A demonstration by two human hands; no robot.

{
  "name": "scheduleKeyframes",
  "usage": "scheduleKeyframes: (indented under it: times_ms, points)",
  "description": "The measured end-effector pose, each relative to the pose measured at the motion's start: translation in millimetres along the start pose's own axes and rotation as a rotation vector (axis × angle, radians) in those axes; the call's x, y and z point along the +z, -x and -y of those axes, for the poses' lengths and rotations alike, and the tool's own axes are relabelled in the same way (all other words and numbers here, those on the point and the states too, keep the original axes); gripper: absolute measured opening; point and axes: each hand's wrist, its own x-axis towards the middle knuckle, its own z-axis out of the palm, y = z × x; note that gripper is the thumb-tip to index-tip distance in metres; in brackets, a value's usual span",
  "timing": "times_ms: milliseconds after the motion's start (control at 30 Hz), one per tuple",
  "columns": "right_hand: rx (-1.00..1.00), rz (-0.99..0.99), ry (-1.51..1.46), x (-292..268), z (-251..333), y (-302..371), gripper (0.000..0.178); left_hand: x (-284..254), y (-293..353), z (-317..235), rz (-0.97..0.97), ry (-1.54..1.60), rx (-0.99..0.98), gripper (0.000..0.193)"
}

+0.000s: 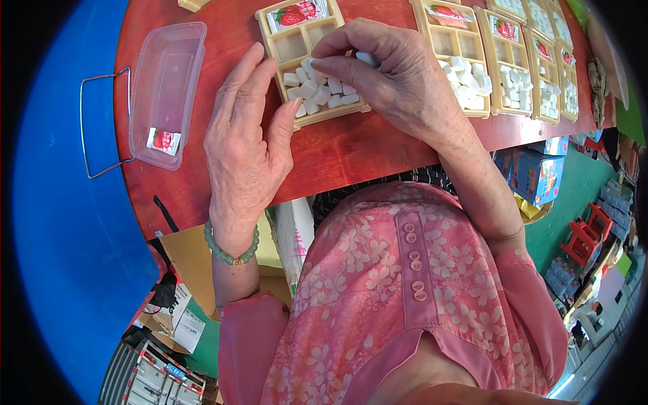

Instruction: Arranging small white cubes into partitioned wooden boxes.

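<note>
A beige compartment tray [325, 120] lies on the red table under my hands. Its large near compartment holds several small white marshmallows [309, 88], and a strawberry-print sachet [297, 15] sits in the far one. Over the tray, my right hand [388, 74] has thumb and forefinger pinched at a white marshmallow. Another whitish piece [367, 59] shows tucked in its curled fingers. My left hand [246, 138] is open at the tray's left side, fingers stretched out, thumb by the near-left corner. A green bead bracelet [233, 258] circles that wrist.
Left on the red table [337, 158] is a clear plastic box [163, 88] with one sachet [163, 140] inside. More filled trays [464, 74] line up on the right. A blue surface [61, 202] with a metal handle [84, 128] adjoins the left edge. Cartons [533, 175] stand below.
</note>
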Motion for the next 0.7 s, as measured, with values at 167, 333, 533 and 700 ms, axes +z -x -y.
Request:
scheduleKeyframes:
  times_ms: [167, 333, 533, 700]
  points:
    - [-0.119, -0.025, 0.078, 2, 6, -7, 0.013, 1, 3, 3, 0.065, 0.023, -0.013, 0.030]
    - [-0.736, -0.112, 0.370, 3, 7, -24, 0.008, 1, 1, 2, 0.028, -0.029, 0.012, 0.022]
    - [-0.278, 0.127, 0.096, 6, 10, -26, 0.004, 2, 0, 4, 0.029, -0.017, 0.037, 0.021]
    - [-0.379, 0.145, 0.306, 11, 10, -25, 0.005, 2, -1, 6, 0.020, -0.014, 0.077, 0.023]
